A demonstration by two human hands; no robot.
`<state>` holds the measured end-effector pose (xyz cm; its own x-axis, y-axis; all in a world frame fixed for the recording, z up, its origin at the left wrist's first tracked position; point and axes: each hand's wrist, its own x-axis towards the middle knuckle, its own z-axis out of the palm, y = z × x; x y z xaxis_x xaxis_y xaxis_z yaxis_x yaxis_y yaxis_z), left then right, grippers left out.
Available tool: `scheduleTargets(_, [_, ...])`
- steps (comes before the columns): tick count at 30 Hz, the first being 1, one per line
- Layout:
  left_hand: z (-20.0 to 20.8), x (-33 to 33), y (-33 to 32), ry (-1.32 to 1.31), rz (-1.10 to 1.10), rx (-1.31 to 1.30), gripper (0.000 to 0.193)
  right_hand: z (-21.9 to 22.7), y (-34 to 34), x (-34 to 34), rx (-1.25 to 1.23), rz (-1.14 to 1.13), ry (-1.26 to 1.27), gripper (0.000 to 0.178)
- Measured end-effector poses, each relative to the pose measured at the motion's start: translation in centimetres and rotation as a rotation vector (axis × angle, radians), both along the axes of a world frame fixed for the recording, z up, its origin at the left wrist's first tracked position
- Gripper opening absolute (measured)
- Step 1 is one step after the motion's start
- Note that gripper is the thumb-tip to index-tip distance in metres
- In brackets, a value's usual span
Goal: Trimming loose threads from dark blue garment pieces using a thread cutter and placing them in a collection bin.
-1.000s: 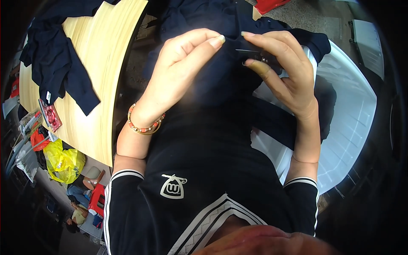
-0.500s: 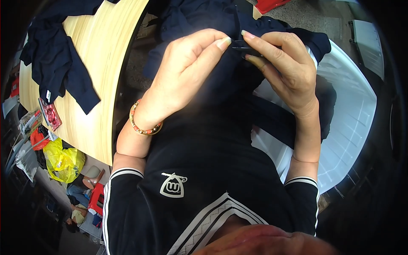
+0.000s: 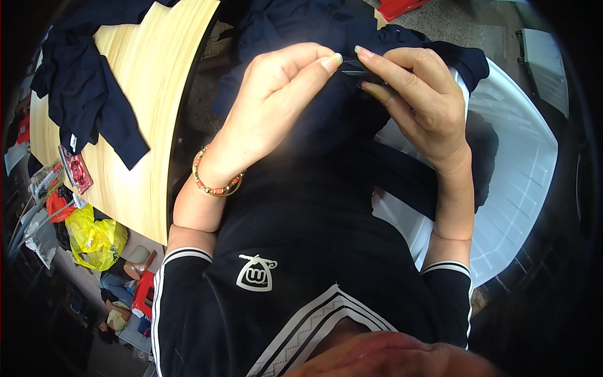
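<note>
My left hand [image 3: 267,103] is raised over dark navy cloth [image 3: 282,28], thumb and forefinger pinched together. What lies in that pinch is too small to make out. Facing it from the right, my right hand [image 3: 430,103] grips what look like small thread snips [image 3: 353,73], their thin blades directed toward the left fingertips. Most of the snips' body is hidden behind the right fingers. The navy cloth spreads beneath both hands and across toward a white plastic tub.
The white tub [image 3: 527,169] stands on the right with dark cloth over its edge. To the left, a pale wooden table [image 3: 147,94] bears another navy garment [image 3: 78,81] and a red patterned packet [image 3: 76,171]. Beyond are a yellow bag [image 3: 94,239] and another person [image 3: 117,316].
Both hands stay almost where they were. The snips' blades and the cloth below have shifted slightly.
</note>
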<state>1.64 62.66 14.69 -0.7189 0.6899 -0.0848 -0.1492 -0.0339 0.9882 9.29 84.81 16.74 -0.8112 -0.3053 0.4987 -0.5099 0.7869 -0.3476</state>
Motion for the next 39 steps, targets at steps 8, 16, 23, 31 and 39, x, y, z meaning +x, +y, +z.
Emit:
scheduleTargets(8, [-0.5,0.0,0.5,0.099,-0.03,-0.002,0.025,0.1,0.5,-0.4,-0.077,0.038,-0.032,0.034])
scheduleTargets(16, [-0.8,0.6,1.3,-0.107,-0.063,0.143,0.024,1.6,0.5,0.3,-0.434,-0.063,-0.536,0.032])
scheduleTargets(23, [-2.6,-0.9,-0.5,-0.215,-0.048,0.111,0.022,0.9,2.0,0.5,-0.64,-0.268,-0.267,0.008])
scheduleTargets(31, [-2.6,-0.2,-0.1,-0.332,0.107,0.216,0.029,0.3,2.4,0.0,-0.544,-0.335,-0.378,0.026])
scheduleTargets(39, [-2.3,0.2,-0.1,-0.345,0.084,0.219,0.027,0.8,1.6,0.0,-0.263,-0.036,-0.266,0.036])
